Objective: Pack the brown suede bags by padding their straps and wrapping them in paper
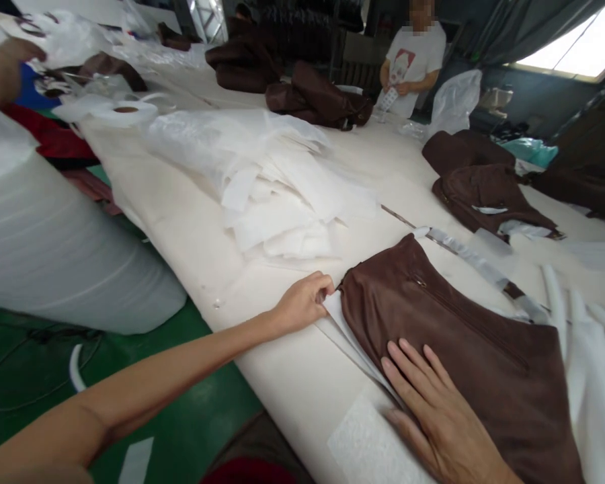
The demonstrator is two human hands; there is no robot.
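Observation:
A dark brown leather bag [464,336] with a zipper across its upper face lies on the table in front of me. At its left end my left hand [305,304] is closed, thumb and fingers pinching the corner of a white sheet [337,310] that sticks out from beneath the bag. My right hand [433,403] rests flat on the bag's near side, fingers outstretched, with its thumb by the bag's lower edge. A strap partly wrapped in clear plastic [474,259] runs along the far side of the bag.
White foam sheets [287,215] are heaped on the table [191,228]. More brown bags [484,181] lie farther back. A big foam roll [65,235] stands left. Someone in a white T-shirt [416,60] stands across; another person's hand [5,67] shows upper left.

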